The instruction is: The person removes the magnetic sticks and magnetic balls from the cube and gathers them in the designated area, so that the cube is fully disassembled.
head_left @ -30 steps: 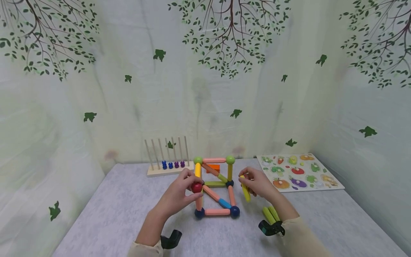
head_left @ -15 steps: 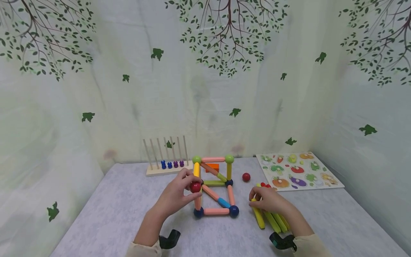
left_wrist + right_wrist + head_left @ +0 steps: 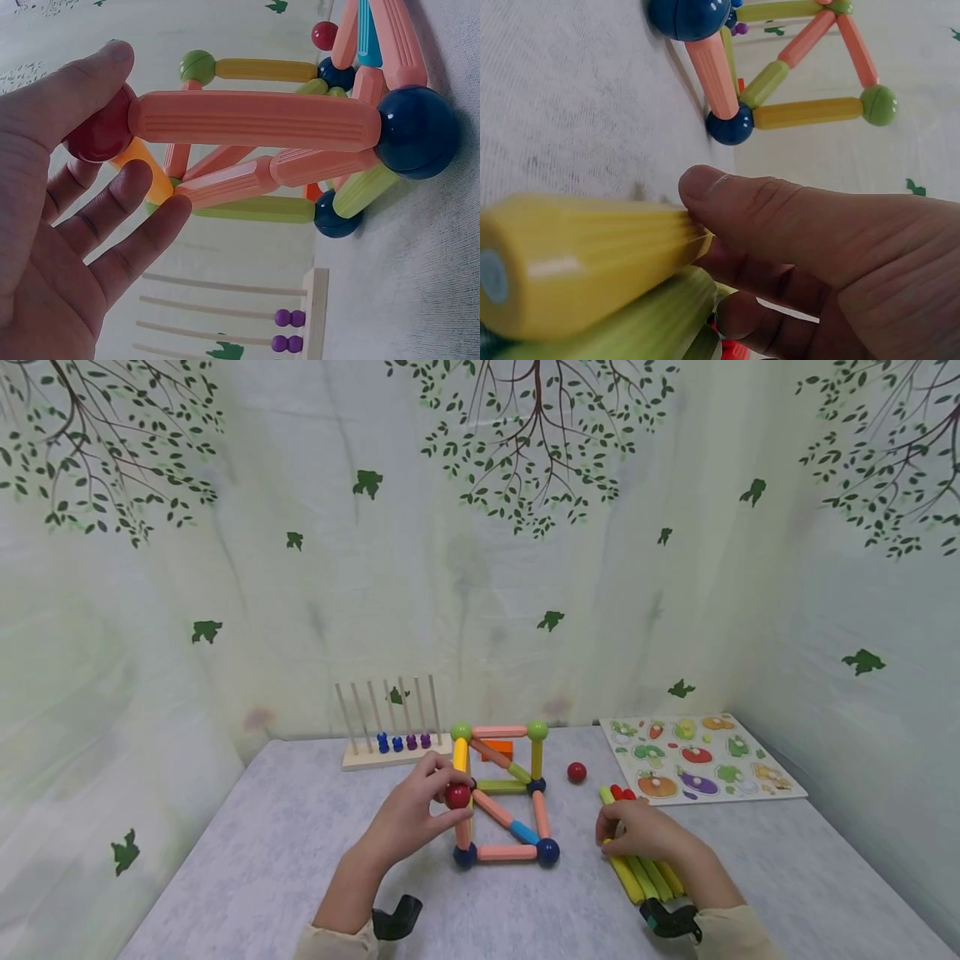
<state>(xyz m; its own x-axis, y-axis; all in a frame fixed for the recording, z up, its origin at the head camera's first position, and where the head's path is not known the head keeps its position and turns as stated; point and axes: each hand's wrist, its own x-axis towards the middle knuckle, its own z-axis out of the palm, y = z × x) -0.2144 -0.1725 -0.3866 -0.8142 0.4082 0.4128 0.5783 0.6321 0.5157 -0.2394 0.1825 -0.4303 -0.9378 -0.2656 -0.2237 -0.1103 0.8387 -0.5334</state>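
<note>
My left hand [image 3: 405, 810] pinches a red ball [image 3: 457, 796] between thumb and fingers. In the left wrist view that ball meets the top of a pink stick [image 3: 255, 120], which rises from a dark blue ball [image 3: 418, 133]. They belong to a frame of magnetic sticks and balls, with green balls [image 3: 537, 731] at its far top corners. On the right, my right hand [image 3: 652, 835] pinches one end of a yellow stick [image 3: 577, 262] between thumb and index finger. The stick lies alongside several green sticks [image 3: 645, 878], partly hidden under the hand.
Behind the right hand a loose red ball [image 3: 577, 772] lies on the table [image 3: 247, 860], with red stick ends [image 3: 622, 792] poking out nearby. A wooden peg rack [image 3: 397, 760] with beads stands at back left. A vegetable puzzle board [image 3: 738, 789] lies at back right.
My right hand has carried the yellow stick from beside the frame rightward and toward me, down against the green sticks. The loose red ball has come into view. My left hand stays put.
</note>
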